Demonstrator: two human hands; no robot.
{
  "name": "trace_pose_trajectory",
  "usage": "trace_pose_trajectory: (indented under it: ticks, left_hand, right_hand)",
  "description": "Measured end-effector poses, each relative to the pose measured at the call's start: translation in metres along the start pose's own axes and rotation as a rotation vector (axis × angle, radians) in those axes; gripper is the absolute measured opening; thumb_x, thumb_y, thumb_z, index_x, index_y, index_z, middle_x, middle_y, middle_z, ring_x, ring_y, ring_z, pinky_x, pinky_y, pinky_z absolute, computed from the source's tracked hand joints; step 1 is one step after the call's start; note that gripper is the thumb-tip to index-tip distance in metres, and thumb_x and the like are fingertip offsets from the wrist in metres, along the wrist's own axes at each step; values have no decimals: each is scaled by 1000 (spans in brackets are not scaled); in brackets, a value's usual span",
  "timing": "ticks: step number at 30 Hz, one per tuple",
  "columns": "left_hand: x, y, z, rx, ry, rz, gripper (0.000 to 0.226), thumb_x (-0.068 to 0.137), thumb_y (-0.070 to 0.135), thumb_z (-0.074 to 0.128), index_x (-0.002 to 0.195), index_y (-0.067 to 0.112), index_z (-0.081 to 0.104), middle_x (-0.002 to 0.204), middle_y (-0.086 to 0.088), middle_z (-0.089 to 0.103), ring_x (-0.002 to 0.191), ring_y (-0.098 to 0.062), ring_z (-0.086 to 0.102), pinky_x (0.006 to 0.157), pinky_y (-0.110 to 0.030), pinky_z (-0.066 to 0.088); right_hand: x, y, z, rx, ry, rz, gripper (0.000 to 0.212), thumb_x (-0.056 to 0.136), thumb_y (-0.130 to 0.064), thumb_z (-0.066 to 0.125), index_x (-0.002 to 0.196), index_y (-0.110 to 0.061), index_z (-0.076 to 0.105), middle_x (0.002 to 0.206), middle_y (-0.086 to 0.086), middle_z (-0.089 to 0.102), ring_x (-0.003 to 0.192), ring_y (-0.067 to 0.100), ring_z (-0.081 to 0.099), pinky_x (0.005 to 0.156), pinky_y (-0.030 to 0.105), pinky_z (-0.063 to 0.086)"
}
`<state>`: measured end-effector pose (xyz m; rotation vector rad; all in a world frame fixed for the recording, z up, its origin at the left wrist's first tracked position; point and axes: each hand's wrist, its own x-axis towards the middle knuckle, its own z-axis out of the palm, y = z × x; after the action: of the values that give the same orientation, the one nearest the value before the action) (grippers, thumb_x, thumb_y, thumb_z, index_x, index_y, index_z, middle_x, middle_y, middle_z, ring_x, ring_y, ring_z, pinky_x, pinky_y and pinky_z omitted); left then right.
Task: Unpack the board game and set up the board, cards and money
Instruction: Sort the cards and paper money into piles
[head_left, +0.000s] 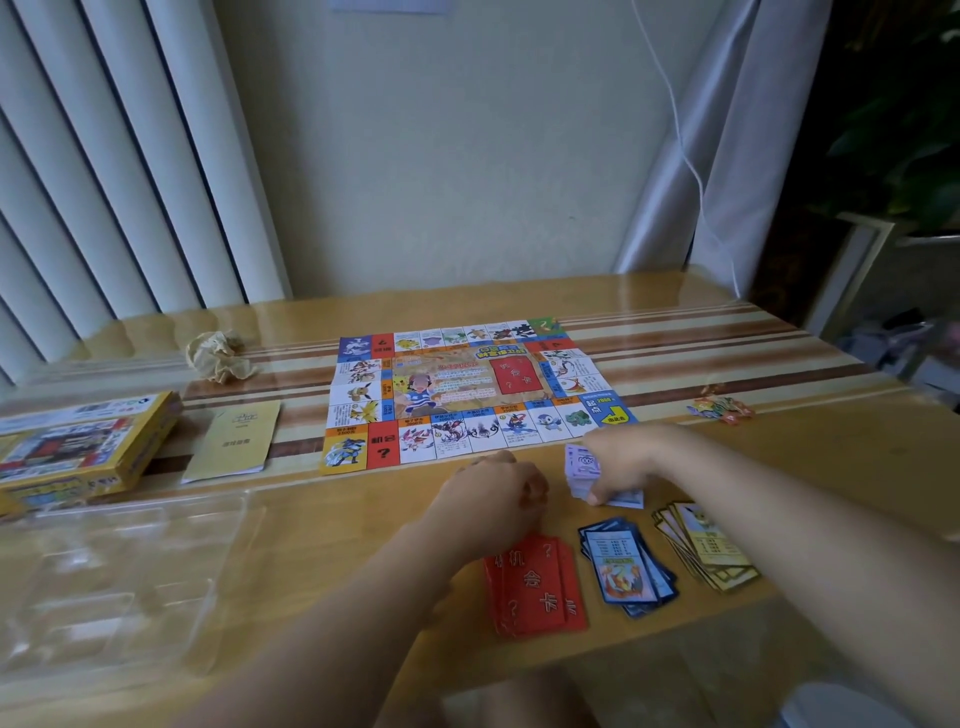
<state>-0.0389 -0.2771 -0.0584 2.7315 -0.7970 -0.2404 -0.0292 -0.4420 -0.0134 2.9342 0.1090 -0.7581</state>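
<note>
One board (467, 395) on striped wooden table (779, 457)

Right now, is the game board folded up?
No, the board lies unfolded, flat on the table.

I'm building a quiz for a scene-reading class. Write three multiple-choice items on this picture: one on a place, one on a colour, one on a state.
1. The yellow box lies: A left of the board; B on it; C right of it.
2. The card pile nearest the left hand is: A green; B red; C white.
3. The right hand: A lies flat; B grips the purple money stack; C lifts a card.
Answers: 1 A, the box sits far left of the board; 2 B, the card pile beside that hand is red; 3 B, it curls round the stack.
</note>
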Motion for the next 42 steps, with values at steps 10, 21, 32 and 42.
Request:
trace_pose_trajectory:
  ticks: [10,21,32,42]
  left_hand:
    - [-1,-2,-6,-99,7,-6,31,94,31,48,123,27,57,122,1,54,107,-18,57,92,-35,49]
    - [-23,-8,-29,-1498,103,-146,62,83,43,65,139,26,44,134,2,55,120,-17,54,94,-33,49]
    - [-43,4,-39,-1839,213,-156,19,97,8,44,104,2,62,86,-12,71,81,-18,68,69,-27,58]
    - [-48,-13,-46,-1731,176,-297,16,96,9,47,104,-2,56,95,-19,69,74,-24,69,62,-32,59]
  right_hand:
    - [0,4,8,137,64,-47,38,90,-30,61,118,-6,51,113,11,58,87,18,51,64,25,34]
    - [-11,-30,-18,1210,408,-416,11,90,-16,62,100,-16,58,97,-2,66,91,6,62,82,21,51]
    - [-30,-83,-1,786,658,-393,63,92,-15,53,147,-22,24,133,2,37,130,20,29,106,28,24]
    - [-39,-65,-13,277,532,-556,117,75,-46,74,149,-29,-15,147,-22,-11,142,8,-6,116,30,15]
